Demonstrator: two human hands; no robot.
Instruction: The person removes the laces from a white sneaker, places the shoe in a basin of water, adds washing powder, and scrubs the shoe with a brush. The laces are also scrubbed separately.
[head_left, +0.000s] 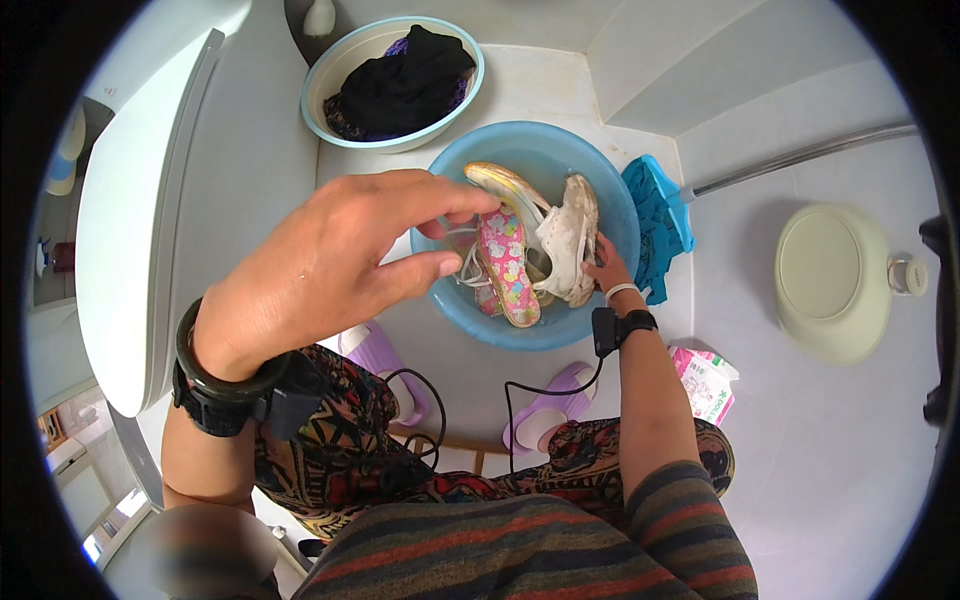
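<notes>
A blue plastic basin with water in it stands on the floor before me. White shoes lie in it: one is on its side at the right, the other at the upper left. A pink patterned insole lies among them, with another pink piece partly beneath it. White laces show at the left. My left hand is raised over the basin's left side, thumb and fingers apart, holding nothing. My right hand is at the right shoe's sole, fingers against it; how firmly it grips is unclear.
A white basin of dark clothes stands behind at the left. A mop with a blue head lies right of the blue basin. A pale green basin is at the wall, a printed packet nearer me. Black cables hang between my wrists.
</notes>
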